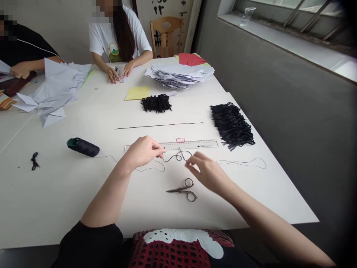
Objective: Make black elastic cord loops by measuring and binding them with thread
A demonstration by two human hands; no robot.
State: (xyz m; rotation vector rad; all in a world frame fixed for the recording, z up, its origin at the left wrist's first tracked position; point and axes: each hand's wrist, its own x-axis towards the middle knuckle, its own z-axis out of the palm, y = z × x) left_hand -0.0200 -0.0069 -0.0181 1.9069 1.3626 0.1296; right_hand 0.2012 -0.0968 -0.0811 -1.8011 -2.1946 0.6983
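Observation:
My left hand (pixel 145 150) is closed in a pinch on one end of a black cord (pixel 170 159), above the left part of a clear ruler (pixel 195 144). The cord curls in a loop towards my right hand (pixel 203 169), whose fingers are bent with thumb and fingertips near each other; whether they grip anything is too small to tell. A red-outlined mark (pixel 180 140) shows at the ruler's middle. Scissors (pixel 182 190) lie below the hands. Thin thread (pixel 259 160) stretches out to the right, and more runs left to a dark spool (pixel 83 146).
A straight black cord (pixel 158 125) lies beyond the ruler. Black cord bundles (pixel 156 103) (pixel 232 124) sit farther back and right. Paper stacks (pixel 180 74) (pixel 61 85), yellow paper (pixel 137 93) and a knotted black cord (pixel 34 161) are on the table. Two people work across it.

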